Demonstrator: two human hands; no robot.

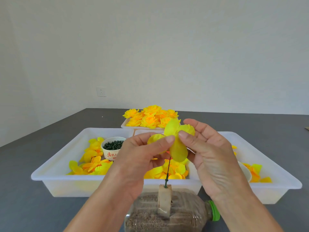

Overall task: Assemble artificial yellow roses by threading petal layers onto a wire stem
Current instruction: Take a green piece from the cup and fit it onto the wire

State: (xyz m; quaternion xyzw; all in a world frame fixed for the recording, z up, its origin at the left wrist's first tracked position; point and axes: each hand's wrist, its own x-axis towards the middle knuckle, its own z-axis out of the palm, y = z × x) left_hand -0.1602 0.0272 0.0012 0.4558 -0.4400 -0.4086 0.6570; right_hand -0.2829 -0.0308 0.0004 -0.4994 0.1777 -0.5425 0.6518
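A yellow petal layer (177, 146) with several lobes is pinched at its centre between my left hand (142, 158) and my right hand (209, 153), thumbs on the near side. It sits at the top of a thin dark green wire stem (168, 169). The stem stands upright in a wooden block (164, 200) fixed on a sand-filled plastic bottle (167, 215) lying on its side. Whether the wire passes through the layer is hidden by my fingers. Loose yellow and orange petal layers (93, 163) lie in the white tray (66, 181) behind.
A paper cup of dark green pieces (112, 147) stands in the left tray. A second white tray (275, 186) with petals sits at right. Finished yellow roses (150, 118) fill a far tray. The bottle has a green cap (215, 210). All rests on a grey table (25, 206).
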